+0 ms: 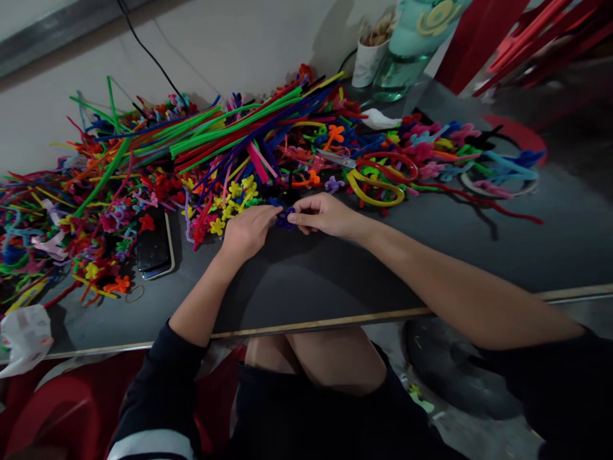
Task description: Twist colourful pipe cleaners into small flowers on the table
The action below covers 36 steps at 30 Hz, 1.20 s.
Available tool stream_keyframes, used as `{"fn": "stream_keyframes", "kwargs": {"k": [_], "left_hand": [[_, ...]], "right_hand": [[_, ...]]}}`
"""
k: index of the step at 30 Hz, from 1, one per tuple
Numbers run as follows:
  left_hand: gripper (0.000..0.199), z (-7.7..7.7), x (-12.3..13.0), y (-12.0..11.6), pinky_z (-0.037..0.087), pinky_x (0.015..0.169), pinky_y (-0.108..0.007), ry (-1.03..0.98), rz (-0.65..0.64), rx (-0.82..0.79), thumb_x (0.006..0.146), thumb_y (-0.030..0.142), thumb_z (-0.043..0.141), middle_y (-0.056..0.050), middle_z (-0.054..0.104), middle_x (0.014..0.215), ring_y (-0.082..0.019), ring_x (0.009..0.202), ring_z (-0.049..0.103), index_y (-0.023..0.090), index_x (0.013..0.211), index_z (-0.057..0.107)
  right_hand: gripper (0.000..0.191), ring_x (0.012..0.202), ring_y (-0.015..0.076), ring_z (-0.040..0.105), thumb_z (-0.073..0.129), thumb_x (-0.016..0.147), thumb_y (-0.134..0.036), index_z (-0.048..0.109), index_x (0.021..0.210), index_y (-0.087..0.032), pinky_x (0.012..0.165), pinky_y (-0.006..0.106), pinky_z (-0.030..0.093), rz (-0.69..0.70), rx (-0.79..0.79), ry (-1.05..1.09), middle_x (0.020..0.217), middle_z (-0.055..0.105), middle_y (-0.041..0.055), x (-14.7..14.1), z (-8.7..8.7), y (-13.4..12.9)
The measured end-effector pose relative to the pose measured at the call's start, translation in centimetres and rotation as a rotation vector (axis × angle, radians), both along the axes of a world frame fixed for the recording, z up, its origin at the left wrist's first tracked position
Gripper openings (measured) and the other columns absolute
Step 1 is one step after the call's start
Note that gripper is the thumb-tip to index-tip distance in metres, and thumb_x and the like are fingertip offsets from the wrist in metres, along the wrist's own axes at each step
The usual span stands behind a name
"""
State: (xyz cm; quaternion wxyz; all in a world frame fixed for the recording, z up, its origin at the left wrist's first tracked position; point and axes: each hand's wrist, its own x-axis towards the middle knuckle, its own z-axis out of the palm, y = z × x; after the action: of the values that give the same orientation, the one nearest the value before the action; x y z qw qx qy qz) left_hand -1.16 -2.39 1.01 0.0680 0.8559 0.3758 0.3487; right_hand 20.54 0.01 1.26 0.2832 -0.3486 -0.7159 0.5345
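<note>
Between my hands, just above the dark table, is a small purple pipe-cleaner flower [284,218]. My right hand [320,214] pinches its right side between thumb and fingertips. From the other side my left hand [251,230] closes its fingers on the flower's left edge; the fingertips are partly hidden. Yellow pipe-cleaner flowers [239,195] lie in a cluster just beyond my left hand. Past my right hand rest a lilac flower [334,184] and scissors [376,186] with yellow and red handles.
A heap of coloured pipe cleaners [239,131] runs along the wall. At left lies a phone [154,246]; at the back stand a paper cup [368,61] and a green bottle [400,70]. A tape roll [500,185] sits at right. The table's front edge [325,324] is near my lap.
</note>
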Motion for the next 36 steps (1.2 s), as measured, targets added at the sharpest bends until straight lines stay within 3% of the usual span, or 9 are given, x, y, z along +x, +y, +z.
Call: {"fn": "stream_keyframes", "kwargs": {"k": [4,7,11,19,23,27,32,36], "left_hand": [[0.03,-0.1,0.5,0.2,0.055,0.072,-0.026,-0.193,-0.005,-0.326,0.09,0.038,0.058,-0.008,0.075,0.1,-0.017,0.087,0.07,0.02,0.111,0.07],[0.024,-0.4,0.5,0.4,0.054,0.074,-0.027,-0.219,-0.019,-0.397,0.081,0.034,0.071,-0.006,0.075,0.093,-0.016,0.082,0.07,0.022,0.101,0.075],[0.024,-0.5,0.6,0.2,0.054,0.073,-0.027,-0.195,0.007,-0.446,0.076,0.029,0.075,-0.004,0.076,0.089,-0.016,0.076,0.069,0.024,0.1,0.076],[0.013,-0.9,1.7,-0.2,0.052,0.063,-0.025,-0.436,0.203,-0.512,0.078,0.026,0.071,-0.001,0.075,0.074,-0.015,0.067,0.068,0.023,0.089,0.078],[0.014,-1.3,2.1,0.0,0.054,0.061,-0.025,-0.594,0.217,-0.616,0.074,0.028,0.073,-0.002,0.073,0.069,-0.013,0.062,0.067,0.019,0.085,0.077],[0.02,-1.4,2.6,0.0,0.056,0.058,-0.024,-0.8,0.223,-0.772,0.068,0.031,0.078,-0.002,0.071,0.064,-0.011,0.057,0.065,0.015,0.079,0.076],[0.032,-0.7,3.0,-0.3,0.055,0.058,-0.023,-0.931,0.238,-0.901,0.057,0.037,0.085,-0.002,0.07,0.064,-0.009,0.055,0.064,0.013,0.075,0.073],[0.035,-0.3,3.1,-0.5,0.055,0.058,-0.021,-0.949,0.26,-0.955,0.056,0.041,0.085,-0.002,0.07,0.063,-0.009,0.056,0.064,0.013,0.074,0.072]], "right_hand": [[0.04,0.051,0.0089,0.048,0.064,0.082,-0.054,0.065,0.067,-0.017,0.053,0.024,0.033,-0.092,0.335,-0.15,0.054,0.057,-0.0028,0.0,-0.3,0.0],[0.034,0.059,0.0114,0.054,0.062,0.085,-0.048,0.07,0.072,-0.018,0.057,0.025,0.036,-0.094,0.488,-0.184,0.066,0.065,0.0006,0.0,-0.6,0.0],[0.031,0.059,0.013,0.056,0.063,0.085,-0.047,0.073,0.073,-0.02,0.058,0.026,0.038,-0.112,0.564,-0.188,0.066,0.067,0.0018,-0.2,-0.7,-0.2],[0.021,0.06,0.0147,0.062,0.063,0.085,-0.037,0.076,0.081,-0.021,0.058,0.027,0.044,-0.197,0.477,-0.132,0.073,0.073,0.0032,-0.3,-0.2,-0.5],[0.016,0.065,0.0179,0.067,0.068,0.08,-0.033,0.077,0.083,-0.02,0.061,0.03,0.047,-0.336,0.482,-0.126,0.082,0.076,0.0056,-1.0,-0.3,-1.2],[0.018,0.062,0.0179,0.067,0.067,0.079,-0.033,0.077,0.083,-0.018,0.059,0.03,0.049,-0.438,0.381,-0.074,0.077,0.075,0.0058,-1.6,-0.6,-1.8],[0.027,0.056,0.0169,0.065,0.067,0.079,-0.039,0.076,0.09,-0.015,0.054,0.029,0.049,-0.396,0.199,-0.006,0.068,0.072,0.0052,-1.8,-0.8,-1.7],[0.031,0.058,0.0179,0.066,0.065,0.081,-0.041,0.076,0.094,-0.014,0.056,0.029,0.049,-0.4,0.23,-0.055,0.07,0.072,0.0061,-1.7,-0.5,-1.9]]}}
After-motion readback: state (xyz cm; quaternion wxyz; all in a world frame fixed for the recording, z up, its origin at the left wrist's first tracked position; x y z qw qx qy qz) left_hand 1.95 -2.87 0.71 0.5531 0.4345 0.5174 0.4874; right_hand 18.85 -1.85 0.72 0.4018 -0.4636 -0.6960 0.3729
